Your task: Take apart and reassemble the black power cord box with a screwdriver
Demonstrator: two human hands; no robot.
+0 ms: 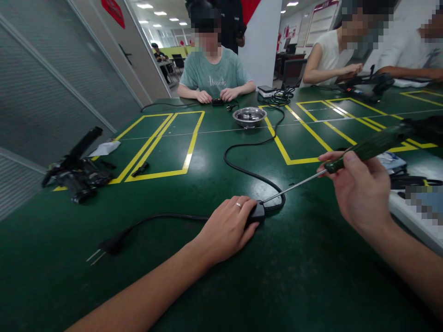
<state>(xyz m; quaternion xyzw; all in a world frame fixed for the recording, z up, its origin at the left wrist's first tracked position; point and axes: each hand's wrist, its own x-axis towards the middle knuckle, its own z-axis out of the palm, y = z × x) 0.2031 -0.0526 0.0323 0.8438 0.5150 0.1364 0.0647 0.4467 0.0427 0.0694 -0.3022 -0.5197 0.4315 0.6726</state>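
Note:
My left hand [230, 223], with a ring on one finger, is closed over a black inline box [256, 213] on a power cord and presses it to the green table [194, 295]. Only the box's right end shows past the fingers. From its left side the cord [162, 215] runs to a two-pin plug [112, 246]. In my right hand [363, 191] is a screwdriver [370, 146] with a dark green handle, gripped between thumb and fingers. Its thin shaft slants down to the left, and the tip meets the box's top right corner.
A metal bowl [249, 117] holding small parts stands further back. Black gear [81, 170] lies at the left, near a small black piece [140, 169]. Yellow tape [187, 161] marks the table. Across it a person [216, 74] handles a small black item; others sit at the right.

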